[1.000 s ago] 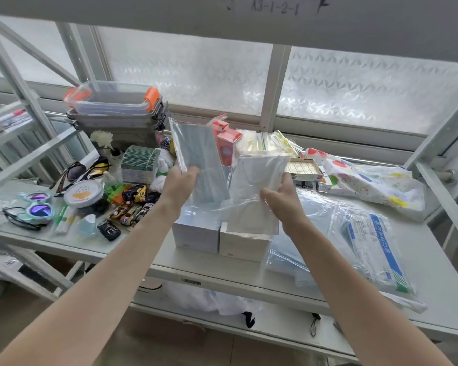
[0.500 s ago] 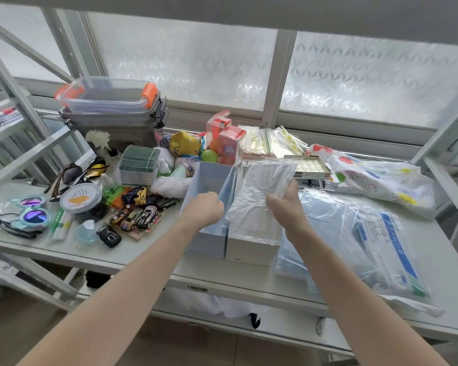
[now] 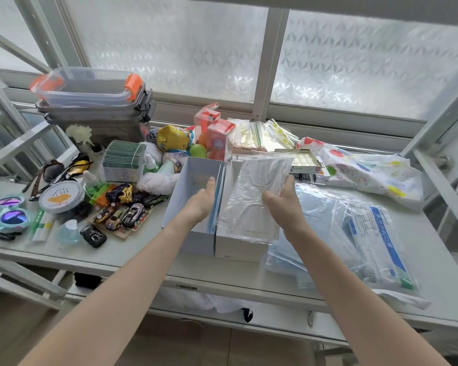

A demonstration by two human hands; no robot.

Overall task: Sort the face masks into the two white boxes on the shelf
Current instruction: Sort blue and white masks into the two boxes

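Observation:
Two white boxes stand side by side at the shelf's front. The left box (image 3: pixel 193 175) holds a blue bagged mask (image 3: pixel 214 207) standing against its right wall. My left hand (image 3: pixel 205 199) reaches into that box, fingers straight, touching the blue mask. Above the right box (image 3: pixel 238 249) my right hand (image 3: pixel 283 202) grips a white mask in a clear bag (image 3: pixel 257 196) by its right edge; the bag covers most of that box's opening. More bagged blue masks (image 3: pixel 323 223) lie in a pile to the right.
Toy cars (image 3: pixel 127 210), sunglasses (image 3: pixel 8 215), a round tin (image 3: pixel 61 198) and stacked clear tubs (image 3: pixel 90 96) crowd the left of the shelf (image 3: pixel 117 254). Red cartons (image 3: pixel 217 138) and zip bags stand behind the boxes. A patterned bag (image 3: pixel 365 170) lies back right.
My left hand has lowered the blue mask into the left box and straightened over it. My right hand has brought the white mask down over the right box.

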